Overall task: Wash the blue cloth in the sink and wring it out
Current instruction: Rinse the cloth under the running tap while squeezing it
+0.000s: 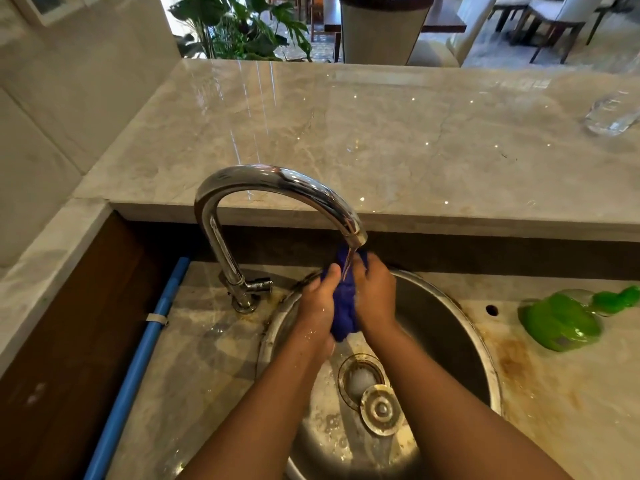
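The blue cloth (344,306) is bunched into a wet wad between both hands, right under the spout of the chrome tap (273,183). A thin stream of water runs from the spout onto its top. My left hand (317,303) grips the cloth from the left, thumb up against it. My right hand (375,294) grips it from the right, fingers curled over the top. Both hands hover above the round steel sink (446,327). Most of the cloth is hidden between the palms.
In the sink bottom lies an open drain (360,375) with its loose metal plug (381,408) beside it. A green soap pouch (562,320) lies on the stained counter at right. A clear glass (611,114) sits on the raised marble ledge. A blue pipe (145,351) runs along the left.
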Demonstrator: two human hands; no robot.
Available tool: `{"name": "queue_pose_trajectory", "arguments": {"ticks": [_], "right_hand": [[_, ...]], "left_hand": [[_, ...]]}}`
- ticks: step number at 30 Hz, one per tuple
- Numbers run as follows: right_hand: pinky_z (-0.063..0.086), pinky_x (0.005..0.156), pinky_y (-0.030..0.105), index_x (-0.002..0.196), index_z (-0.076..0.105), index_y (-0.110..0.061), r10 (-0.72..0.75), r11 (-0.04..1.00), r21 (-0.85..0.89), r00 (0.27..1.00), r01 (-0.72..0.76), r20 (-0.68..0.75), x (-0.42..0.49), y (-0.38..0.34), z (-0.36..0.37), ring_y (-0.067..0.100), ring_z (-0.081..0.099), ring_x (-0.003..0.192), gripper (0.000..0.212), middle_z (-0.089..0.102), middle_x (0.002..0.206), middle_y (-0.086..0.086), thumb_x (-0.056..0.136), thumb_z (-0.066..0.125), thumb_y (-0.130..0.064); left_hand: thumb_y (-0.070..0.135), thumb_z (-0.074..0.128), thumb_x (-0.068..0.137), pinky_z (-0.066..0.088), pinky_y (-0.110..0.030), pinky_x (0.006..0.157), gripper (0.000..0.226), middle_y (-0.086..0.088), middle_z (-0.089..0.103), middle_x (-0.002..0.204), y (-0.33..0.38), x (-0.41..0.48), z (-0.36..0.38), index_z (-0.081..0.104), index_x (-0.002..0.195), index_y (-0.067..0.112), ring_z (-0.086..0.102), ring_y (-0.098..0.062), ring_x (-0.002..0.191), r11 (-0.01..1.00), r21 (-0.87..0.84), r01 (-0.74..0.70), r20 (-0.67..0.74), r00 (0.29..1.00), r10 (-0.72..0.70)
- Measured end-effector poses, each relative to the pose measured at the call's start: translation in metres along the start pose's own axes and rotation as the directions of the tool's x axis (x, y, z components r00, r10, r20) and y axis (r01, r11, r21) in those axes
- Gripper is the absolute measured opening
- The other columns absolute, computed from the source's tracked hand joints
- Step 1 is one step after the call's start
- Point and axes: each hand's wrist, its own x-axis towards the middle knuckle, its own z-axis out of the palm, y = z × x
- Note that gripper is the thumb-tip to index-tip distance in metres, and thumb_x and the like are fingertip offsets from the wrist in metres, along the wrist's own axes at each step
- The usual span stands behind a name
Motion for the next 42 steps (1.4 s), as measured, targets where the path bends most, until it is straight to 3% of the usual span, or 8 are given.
{"name": "queue_pose_trajectory", "arguments": {"ticks": [3,7,10,20,26,32,36,42], "right_hand": [[0.053,0.064,0.040,0.093,0.058,-0.013,0.034,0.994,0.103,0.997,-0.027,-0.063,-0.010,0.000,-0.004,0.018,0.063,0.069,0.023,0.065,0.080,0.005,0.104,0.044,-0.028],[0.048,0.058,0.028,0.092,0.057,-0.016,-0.196,0.955,0.214,0.978,0.206,-0.064,-0.053,-0.026,-0.006,0.009,0.058,0.063,0.023,0.061,0.076,-0.001,0.103,0.044,-0.031],[0.046,0.062,0.029,0.099,0.061,-0.019,-0.334,0.942,0.028,0.942,0.336,-0.041,-0.055,-0.034,0.003,0.014,0.060,0.071,0.029,0.065,0.082,-0.003,0.099,0.042,-0.041],[0.055,0.063,0.047,0.094,0.054,-0.014,-0.058,0.998,-0.031,0.990,0.055,-0.125,-0.005,0.002,-0.002,0.019,0.062,0.067,0.027,0.063,0.077,0.004,0.104,0.041,-0.034],[0.046,0.063,0.027,0.095,0.060,-0.016,-0.273,0.961,0.021,0.960,0.275,-0.069,-0.047,-0.033,0.007,0.012,0.060,0.069,0.029,0.064,0.078,-0.003,0.102,0.040,-0.037],[0.057,0.077,0.042,0.100,0.059,-0.017,0.054,0.994,-0.103,0.997,-0.048,0.057,0.007,0.024,-0.007,0.022,0.066,0.084,0.022,0.065,0.087,0.001,0.105,0.041,-0.029],[0.044,0.058,0.011,0.099,0.055,-0.016,-0.023,0.999,0.028,1.000,0.023,-0.016,-0.009,0.014,-0.016,0.005,0.059,0.070,0.017,0.057,0.078,-0.006,0.105,0.041,-0.025],[0.046,0.061,0.022,0.102,0.058,-0.017,-0.369,0.929,0.010,0.923,0.370,0.113,-0.056,-0.011,-0.006,0.008,0.059,0.070,0.030,0.064,0.082,-0.002,0.101,0.039,-0.040]], "left_hand": [[0.034,0.057,0.097,0.057,-0.038,0.075,0.028,-0.012,0.072,0.105,0.009,0.004,0.001,0.062,0.115,0.013,0.071,-0.025,0.090,0.998,0.010,-0.069,0.010,0.998,0.069],[0.032,0.054,0.099,0.057,-0.028,0.066,0.022,-0.004,0.071,0.080,0.029,0.021,-0.005,0.062,0.094,0.012,0.071,-0.014,0.070,0.990,-0.061,-0.130,0.057,0.989,0.133],[0.027,0.039,0.104,0.049,-0.017,0.051,0.033,0.003,0.061,0.054,0.017,0.019,0.000,0.056,0.079,0.013,0.060,-0.008,0.050,0.998,-0.052,-0.029,0.050,0.998,0.031],[0.034,0.057,0.098,0.056,-0.036,0.072,0.024,-0.010,0.073,0.096,0.010,0.016,0.004,0.064,0.105,0.012,0.072,-0.023,0.086,0.993,-0.027,-0.114,-0.002,0.994,0.113],[0.023,0.043,0.104,0.048,-0.021,0.054,0.032,0.008,0.060,0.049,0.020,0.019,-0.001,0.057,0.076,0.013,0.059,-0.004,0.047,0.991,0.041,-0.129,0.025,0.991,0.128],[0.043,0.054,0.097,0.053,-0.052,0.095,0.030,-0.011,0.071,0.109,-0.005,-0.008,0.007,0.063,0.113,0.020,0.068,-0.028,0.102,0.981,0.187,-0.049,0.076,0.996,0.035],[0.042,0.055,0.097,0.053,-0.056,0.096,0.024,-0.015,0.070,0.111,0.005,0.001,0.004,0.064,0.101,0.020,0.068,-0.034,0.104,0.987,0.148,-0.062,-0.001,0.998,0.063],[0.038,0.050,0.099,0.047,-0.033,0.072,0.032,-0.004,0.060,0.071,0.011,0.013,-0.005,0.061,0.079,0.016,0.059,-0.019,0.069,0.998,0.051,-0.025,-0.063,0.998,0.028]]}}
